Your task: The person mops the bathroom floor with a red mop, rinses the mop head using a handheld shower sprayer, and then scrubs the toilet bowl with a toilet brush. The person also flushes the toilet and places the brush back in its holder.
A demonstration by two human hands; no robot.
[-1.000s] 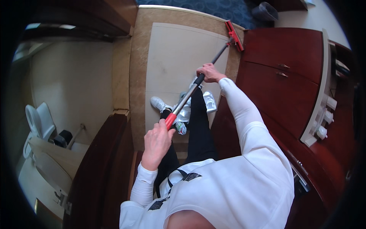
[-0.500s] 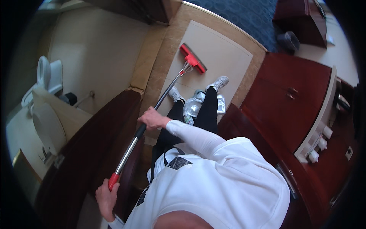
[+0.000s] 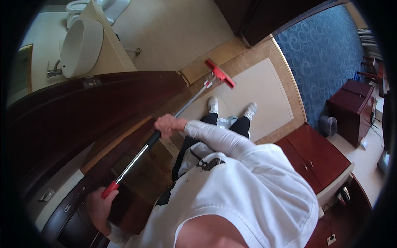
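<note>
A long-handled mop (image 3: pixel 190 101) is held slantwise, near left to far centre, by two hands set well apart.
Its red grip (image 3: pixel 110 189) is clasped at the near left by the left hand (image 3: pixel 98 208); the pole is gripped farther up by the right hand (image 3: pixel 168 125), just beyond a black sleeve (image 3: pixel 153 139). The red mop head (image 3: pixel 221 75) (slightly blurred) is seen beyond the white shoes (image 3: pixel 250 111).

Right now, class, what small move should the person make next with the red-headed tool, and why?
Probably swing the red head rightward over the pale tile: it overlaps the brown border in view, and the right hand and left hand both grip the pole.
</note>
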